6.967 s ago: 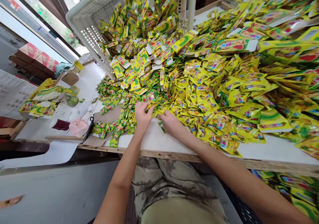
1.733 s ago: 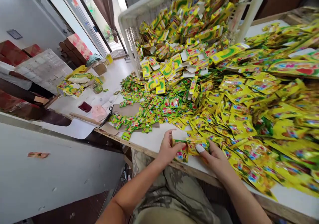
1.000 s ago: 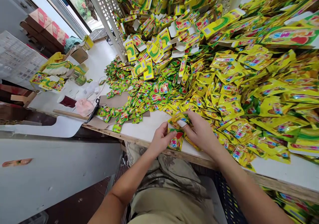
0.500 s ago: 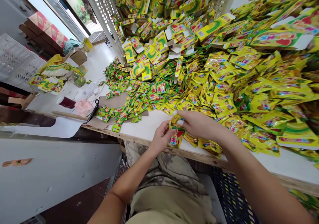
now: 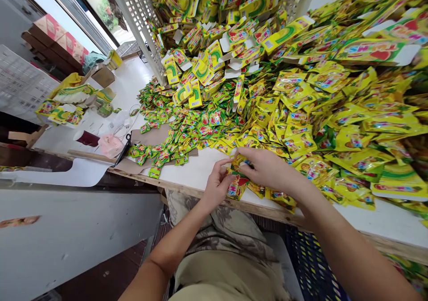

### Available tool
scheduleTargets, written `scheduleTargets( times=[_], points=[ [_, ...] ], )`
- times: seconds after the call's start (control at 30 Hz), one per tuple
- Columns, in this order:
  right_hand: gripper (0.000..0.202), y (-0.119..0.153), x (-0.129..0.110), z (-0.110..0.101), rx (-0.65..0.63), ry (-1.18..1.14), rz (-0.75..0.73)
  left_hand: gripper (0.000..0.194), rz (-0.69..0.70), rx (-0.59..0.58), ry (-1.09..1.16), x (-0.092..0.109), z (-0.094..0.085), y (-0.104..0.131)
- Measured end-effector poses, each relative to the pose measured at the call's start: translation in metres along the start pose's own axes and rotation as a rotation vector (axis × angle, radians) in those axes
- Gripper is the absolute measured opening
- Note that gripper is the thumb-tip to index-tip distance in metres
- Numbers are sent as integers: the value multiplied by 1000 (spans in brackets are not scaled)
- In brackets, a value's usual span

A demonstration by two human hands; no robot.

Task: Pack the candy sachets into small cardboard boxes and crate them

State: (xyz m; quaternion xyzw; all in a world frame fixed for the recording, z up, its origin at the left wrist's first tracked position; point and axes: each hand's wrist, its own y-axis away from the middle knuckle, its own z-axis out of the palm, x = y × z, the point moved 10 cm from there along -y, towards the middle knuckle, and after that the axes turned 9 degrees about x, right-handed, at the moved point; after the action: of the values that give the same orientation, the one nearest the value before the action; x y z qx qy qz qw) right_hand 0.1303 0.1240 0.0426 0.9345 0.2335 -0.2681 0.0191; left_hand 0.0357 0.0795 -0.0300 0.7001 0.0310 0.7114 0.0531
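Note:
My left hand [image 5: 216, 184] pinches the left edge of a yellow-and-green packet [image 5: 238, 187] with a red watermelon print, at the table's front edge. My right hand [image 5: 267, 167] is curled over the packet's upper end, thumb and fingers closed there; its fingertips are partly hidden. Something small and white shows at the right index fingertip. Just beyond my hands lie small green sachets [image 5: 187, 134]. Larger yellow sachets [image 5: 301, 140] are heaped to the right, some under and beside my right wrist.
Yellow cartons [image 5: 202, 71], some with open flaps, lie on the heap before a white plastic crate [image 5: 142, 22]. Leftward are a dark red cup [image 5: 87, 138], pink crumpled material [image 5: 110, 146] and black-handled scissors [image 5: 124, 150]. A dark blue basket [image 5: 310, 261] stands below the table edge.
My right thumb and fingers have shifted slightly at the packet's top, and the left index finger is stretched further towards them. The packet stays in almost the same place. The view has shifted slightly.

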Motion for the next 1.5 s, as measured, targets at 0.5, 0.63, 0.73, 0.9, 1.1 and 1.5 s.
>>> scheduleTargets(
  times=[0.5,0.63,0.73,0.9,1.1,1.5],
  points=[
    [22,0,-9,0,-42,-75,-150,41,59,-41,-67,5,5,0],
    [26,-2,-11,8,-125,-147,-184,47,39,-46,-31,4,5,1],
    [32,-6,-3,10,-127,-217,-113,58,10,-44,5,3,3,2],
    [29,-7,6,7,-118,-301,-86,64,-72,-28,78,-4,-1,3],
    [36,-8,10,10,-55,-275,-50,60,-78,-50,93,-5,3,2],
    [30,-4,-1,14,-71,-355,-83,68,-97,-37,136,-7,4,0]
  ],
)
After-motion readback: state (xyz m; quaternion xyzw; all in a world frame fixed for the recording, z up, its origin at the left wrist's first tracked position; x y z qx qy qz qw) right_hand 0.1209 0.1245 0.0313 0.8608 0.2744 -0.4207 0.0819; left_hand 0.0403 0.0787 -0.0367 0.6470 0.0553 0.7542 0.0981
